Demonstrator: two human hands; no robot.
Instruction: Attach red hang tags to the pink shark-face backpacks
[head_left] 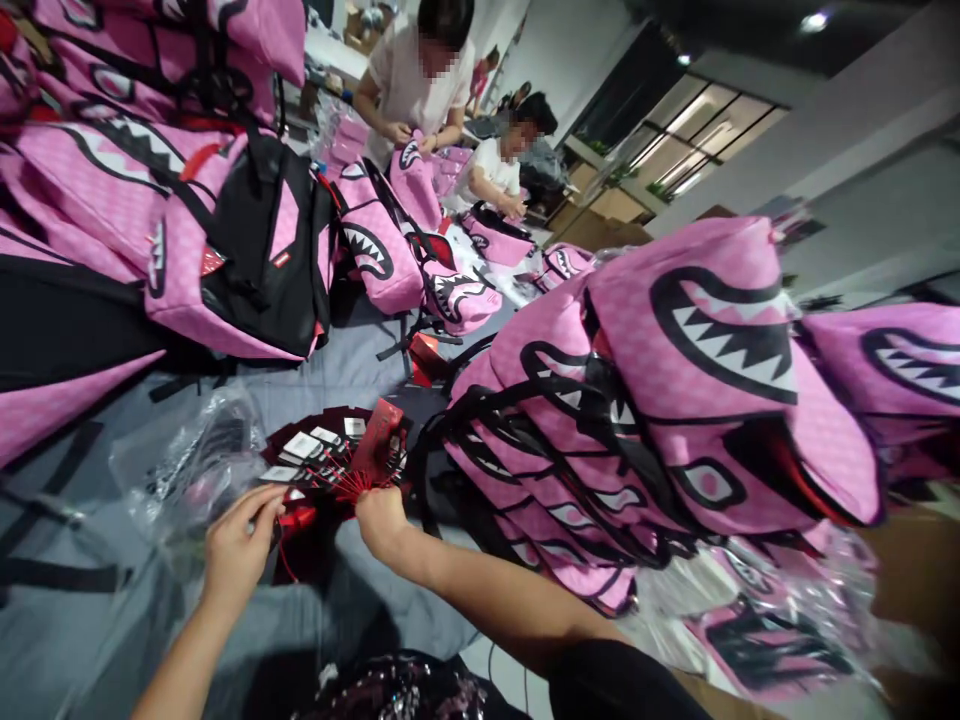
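Observation:
A fanned bundle of dark hang tags (304, 445) with white labels lies on the grey cloth in front of me. Their thin red strings (346, 484) run together at my right hand (381, 522), whose fingers are closed on them. One red tag (384, 428) stands up above that hand. At the left edge of the bundle, my left hand (238, 548) is closed in a pinch; what its fingertips hold is hidden. Close to them is a bright red piece (298, 517), and a red string dangles below.
Pink backpacks with shark mouths are piled at right (731, 340) and left (105, 190). Clear plastic bags (199, 460) lie beside my left hand. A grey cloth (360, 610) covers the table. Across it, two people (424, 90) handle pink bags. Cardboard boxes (600, 225) stand behind.

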